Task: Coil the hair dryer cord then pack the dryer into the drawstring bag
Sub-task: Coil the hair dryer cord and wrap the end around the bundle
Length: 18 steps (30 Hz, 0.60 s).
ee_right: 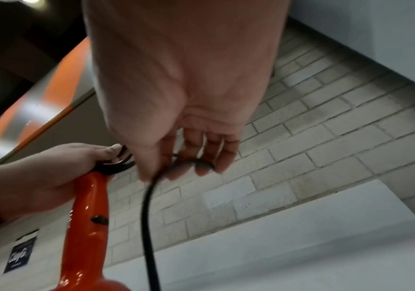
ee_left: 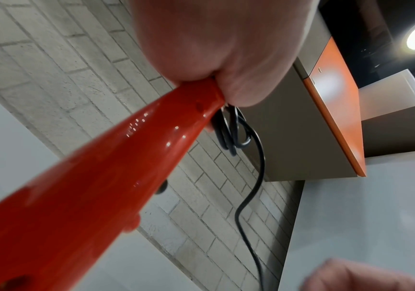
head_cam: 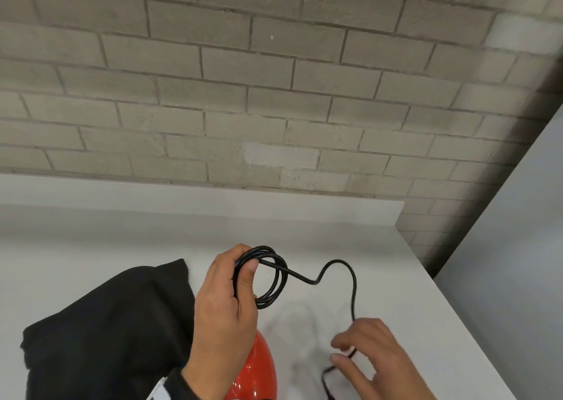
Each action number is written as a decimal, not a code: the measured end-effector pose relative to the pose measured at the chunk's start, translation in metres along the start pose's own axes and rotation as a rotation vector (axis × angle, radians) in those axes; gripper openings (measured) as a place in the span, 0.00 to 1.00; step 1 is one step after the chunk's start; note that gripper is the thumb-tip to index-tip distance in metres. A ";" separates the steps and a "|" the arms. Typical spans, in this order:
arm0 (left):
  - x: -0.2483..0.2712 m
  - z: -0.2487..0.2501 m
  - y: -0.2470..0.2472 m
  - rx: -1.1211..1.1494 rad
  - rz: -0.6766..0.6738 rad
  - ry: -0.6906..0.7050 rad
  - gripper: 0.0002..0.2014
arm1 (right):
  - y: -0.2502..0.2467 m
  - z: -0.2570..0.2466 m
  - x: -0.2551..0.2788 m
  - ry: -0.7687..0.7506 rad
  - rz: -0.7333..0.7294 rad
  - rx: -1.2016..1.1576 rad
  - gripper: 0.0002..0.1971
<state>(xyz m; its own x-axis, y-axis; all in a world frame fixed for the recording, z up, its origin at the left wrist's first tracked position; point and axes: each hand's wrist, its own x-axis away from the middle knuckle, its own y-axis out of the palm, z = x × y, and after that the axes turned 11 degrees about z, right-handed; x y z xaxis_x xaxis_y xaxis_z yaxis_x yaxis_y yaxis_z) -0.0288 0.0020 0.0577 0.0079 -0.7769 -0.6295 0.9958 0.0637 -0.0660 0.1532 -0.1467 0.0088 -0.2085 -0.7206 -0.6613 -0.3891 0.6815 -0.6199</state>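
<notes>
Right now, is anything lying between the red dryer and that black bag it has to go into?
Nothing visible does. The drawstring bag lies right beside the hair dryer. But the left hand holds a half-coiled cord whose loose end runs to the right hand.

We see our right hand (ee_right: pixel 176 110) pinching the black cord (ee_right: pixel 148 216), while our left hand (ee_right: pixel 39 173) grips the red hair dryer (ee_right: pixel 87 226) and coiled loops.

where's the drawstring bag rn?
Head view, lower left: the black drawstring bag lies on the white table, just left of the left hand.
</notes>
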 end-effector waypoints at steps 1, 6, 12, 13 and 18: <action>0.000 0.001 0.000 -0.003 -0.004 0.006 0.08 | 0.004 -0.004 -0.001 0.025 0.029 0.024 0.05; 0.000 0.004 -0.001 -0.031 -0.045 0.023 0.10 | 0.013 -0.044 -0.031 0.197 0.176 -0.038 0.23; 0.001 0.003 0.001 -0.044 -0.069 0.030 0.10 | 0.017 -0.062 -0.059 0.114 -0.052 -0.078 0.09; -0.001 0.002 0.001 -0.049 -0.067 0.029 0.09 | 0.014 -0.064 -0.064 0.076 -0.008 -0.092 0.08; -0.006 0.001 -0.004 -0.052 -0.153 0.060 0.09 | -0.006 -0.074 -0.097 -0.137 0.149 -0.096 0.08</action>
<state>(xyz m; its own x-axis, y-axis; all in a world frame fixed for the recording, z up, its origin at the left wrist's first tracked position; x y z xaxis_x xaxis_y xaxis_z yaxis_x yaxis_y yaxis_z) -0.0325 0.0054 0.0624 -0.1505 -0.7415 -0.6539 0.9789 -0.0192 -0.2035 0.1090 -0.0903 0.1083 -0.1491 -0.5846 -0.7975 -0.4484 0.7588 -0.4724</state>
